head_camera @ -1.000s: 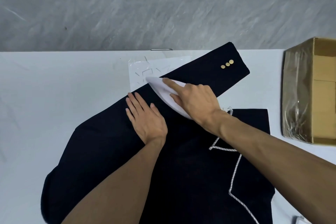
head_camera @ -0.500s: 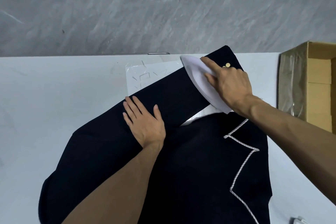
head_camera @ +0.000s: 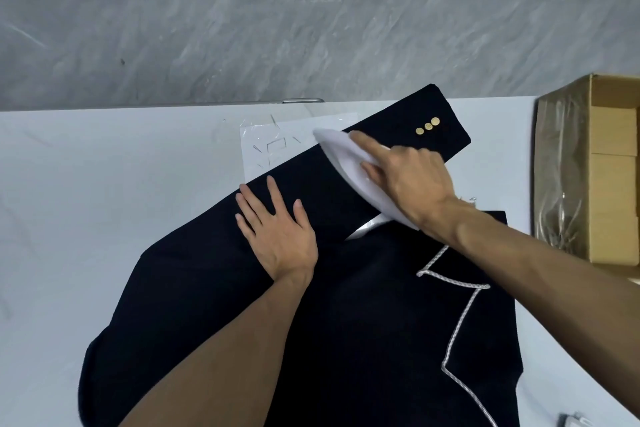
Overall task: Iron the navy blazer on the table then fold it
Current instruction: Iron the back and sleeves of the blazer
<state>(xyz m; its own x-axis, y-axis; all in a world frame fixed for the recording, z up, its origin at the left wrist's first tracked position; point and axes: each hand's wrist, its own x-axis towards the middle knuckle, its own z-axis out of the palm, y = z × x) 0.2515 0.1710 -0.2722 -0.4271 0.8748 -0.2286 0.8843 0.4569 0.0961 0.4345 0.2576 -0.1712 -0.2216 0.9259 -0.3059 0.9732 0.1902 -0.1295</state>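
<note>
The white-piped navy fabric blazer (head_camera: 346,322) lies flat on the white tabletop (head_camera: 104,184), ironing judged under way: the left hand (head_camera: 277,232), fingers straight, pins its sleeve (head_camera: 311,184); the right hand (head_camera: 408,177) grips the white pointed iron (head_camera: 343,156), probably due next toward the gold-buttoned cuff (head_camera: 446,142).

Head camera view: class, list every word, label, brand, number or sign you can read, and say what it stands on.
None can be read.
Clear sheet on the table: thin line marks only, no letters.
Gold buttons on the blazer sleeve: any embossing too small to read.
White iron: no brand visible.
Cardboard box: no print visible.
</note>
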